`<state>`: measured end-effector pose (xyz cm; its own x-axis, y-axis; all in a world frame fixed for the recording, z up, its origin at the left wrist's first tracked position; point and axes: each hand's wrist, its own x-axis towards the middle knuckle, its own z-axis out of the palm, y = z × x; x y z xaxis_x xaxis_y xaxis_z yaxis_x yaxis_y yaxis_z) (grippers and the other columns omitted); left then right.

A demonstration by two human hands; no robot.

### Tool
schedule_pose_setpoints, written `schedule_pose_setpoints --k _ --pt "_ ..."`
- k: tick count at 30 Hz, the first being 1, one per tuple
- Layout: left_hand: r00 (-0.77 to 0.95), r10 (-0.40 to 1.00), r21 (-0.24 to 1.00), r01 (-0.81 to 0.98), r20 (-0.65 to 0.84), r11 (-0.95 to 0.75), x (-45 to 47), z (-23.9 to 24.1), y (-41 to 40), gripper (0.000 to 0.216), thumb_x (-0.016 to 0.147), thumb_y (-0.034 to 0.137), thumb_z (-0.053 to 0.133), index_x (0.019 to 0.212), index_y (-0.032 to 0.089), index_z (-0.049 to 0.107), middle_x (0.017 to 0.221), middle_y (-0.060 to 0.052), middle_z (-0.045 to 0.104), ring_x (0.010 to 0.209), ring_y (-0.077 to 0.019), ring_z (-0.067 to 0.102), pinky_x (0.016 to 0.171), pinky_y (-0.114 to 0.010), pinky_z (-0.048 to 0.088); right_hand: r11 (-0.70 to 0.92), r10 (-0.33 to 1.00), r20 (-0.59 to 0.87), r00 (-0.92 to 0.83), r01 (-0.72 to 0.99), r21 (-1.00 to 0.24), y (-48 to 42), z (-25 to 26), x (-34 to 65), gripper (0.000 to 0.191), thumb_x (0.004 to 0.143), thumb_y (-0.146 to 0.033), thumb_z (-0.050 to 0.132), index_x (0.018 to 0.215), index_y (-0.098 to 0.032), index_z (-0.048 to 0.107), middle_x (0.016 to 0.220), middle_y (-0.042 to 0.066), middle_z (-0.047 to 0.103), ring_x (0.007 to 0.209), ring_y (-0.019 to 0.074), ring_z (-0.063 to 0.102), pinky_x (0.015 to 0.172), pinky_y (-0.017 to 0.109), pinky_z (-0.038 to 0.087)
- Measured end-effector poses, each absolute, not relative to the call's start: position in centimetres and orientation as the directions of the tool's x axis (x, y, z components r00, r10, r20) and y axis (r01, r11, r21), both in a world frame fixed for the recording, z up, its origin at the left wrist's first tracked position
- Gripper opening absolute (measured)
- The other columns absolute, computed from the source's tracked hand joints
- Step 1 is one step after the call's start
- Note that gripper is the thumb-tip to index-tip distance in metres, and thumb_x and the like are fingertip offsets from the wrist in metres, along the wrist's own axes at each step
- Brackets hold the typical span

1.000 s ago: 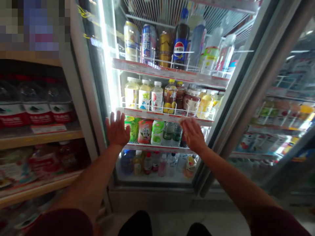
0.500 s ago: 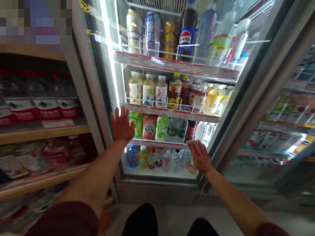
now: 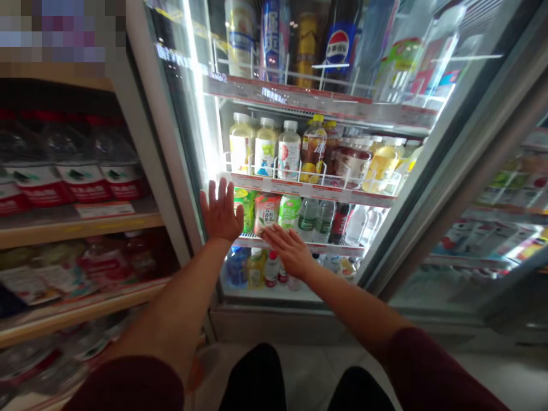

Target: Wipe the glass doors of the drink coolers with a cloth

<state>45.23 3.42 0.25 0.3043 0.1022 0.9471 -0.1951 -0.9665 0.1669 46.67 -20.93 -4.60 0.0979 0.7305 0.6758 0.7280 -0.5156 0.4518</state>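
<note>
My left hand [image 3: 221, 212] is flat with its fingers spread, palm toward the glass door [image 3: 252, 298] of a lit drinks cooler, near the left frame. It holds nothing. My right hand [image 3: 293, 251] lies against the glass further right and a little lower, fingers straight and close together. A thin pale edge, looking like a cloth, shows at its fingertips; the rest is hidden under the palm. Behind the glass near my hands stand a red pouch-shaped drink [image 3: 266, 210], a light green bottle [image 3: 290, 211] and dark green bottles [image 3: 307, 218].
Upper cooler shelves hold juice bottles [image 3: 289, 149], cans and a cola bottle [image 3: 338, 48]. On the left, a wooden rack [image 3: 85, 231] carries red-capped water packs [image 3: 77, 165]. To the right is a metal door frame [image 3: 445, 171] and another cooler section. My knees [image 3: 257, 377] show below.
My right hand has slid left across the glass, from near the right frame to the middle. My left hand stays at the left side. The view has shifted slightly.
</note>
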Motion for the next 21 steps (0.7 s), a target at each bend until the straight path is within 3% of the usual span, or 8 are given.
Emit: schedule_pose_setpoints --k 4,6,12,15,18,21 --pt "0.304 0.096 0.159 -0.190 0.948 -0.969 45.2 0.2 3.2 0.066 0.099 0.049 0.036 0.155 0.015 0.034 0.163 -0.014 0.032 0.157 -0.0277 0.004 0.127 -0.054 -0.004 -0.705 0.456 0.852 0.258 0.688 0.169 -17.1 1.0 46.7 0.069 0.099 -0.016 0.038 0.163 -0.018 0.011 0.167 0.005 0.027 0.157 0.0221 0.009 0.127 0.046 0.015" --pt "0.303 0.094 0.157 -0.191 0.948 -0.969 45.3 0.3 3.3 0.066 0.100 0.050 0.034 0.155 0.015 0.035 0.162 -0.014 0.032 0.157 -0.0269 0.004 0.127 -0.053 -0.003 -0.742 0.352 0.894 0.276 0.664 0.087 -15.5 2.7 46.9 0.069 0.099 -0.016 0.035 0.163 -0.018 0.007 0.167 0.006 0.026 0.157 0.0231 0.008 0.127 0.049 0.015" --pt "0.299 0.083 0.160 -0.241 0.951 -0.957 44.2 0.6 3.0 0.064 0.103 0.052 0.029 0.156 0.017 0.034 0.162 -0.015 0.032 0.157 -0.0256 0.007 0.127 -0.051 -0.001 -0.647 0.554 0.764 0.330 0.748 0.146 -12.5 0.5 45.5 0.063 0.100 -0.014 0.031 0.162 -0.020 0.020 0.168 0.002 0.023 0.158 0.0200 0.003 0.128 0.046 0.011" --pt "0.279 0.018 0.133 -0.397 0.960 -0.908 42.2 -0.9 0.6 0.061 0.105 0.047 0.020 0.160 0.021 0.022 0.166 -0.013 0.024 0.156 -0.0232 0.013 0.127 -0.049 0.014 -0.607 0.591 0.717 0.369 0.790 0.093 -12.5 0.4 44.6 0.061 0.101 -0.018 0.032 0.161 -0.016 0.021 0.169 0.005 0.016 0.158 0.0216 0.002 0.128 0.046 0.012" --pt "0.276 -0.049 0.118 -0.557 0.960 -0.822 41.0 -3.2 -2.9 0.058 0.106 0.039 0.017 0.162 0.025 0.011 0.169 -0.010 0.015 0.155 -0.0218 0.017 0.125 -0.044 0.026 -0.496 0.685 0.660 0.309 0.861 0.112 -14.3 2.0 44.5 0.066 0.099 -0.024 0.040 0.161 -0.014 0.021 0.169 0.008 0.018 0.157 0.0204 0.010 0.127 0.041 0.019" --pt "0.317 -0.018 0.164 -0.540 0.948 -0.825 41.4 -4.5 -5.7 0.059 0.105 0.034 0.021 0.162 0.022 0.008 0.168 -0.013 0.017 0.156 -0.0224 0.016 0.124 -0.045 0.028 -0.492 0.674 0.699 0.240 0.851 0.182 -18.6 3.5 45.3 0.064 0.099 -0.024 0.040 0.159 -0.011 0.025 0.167 0.010 0.026 0.154 0.0158 0.024 0.123 0.032 0.027"
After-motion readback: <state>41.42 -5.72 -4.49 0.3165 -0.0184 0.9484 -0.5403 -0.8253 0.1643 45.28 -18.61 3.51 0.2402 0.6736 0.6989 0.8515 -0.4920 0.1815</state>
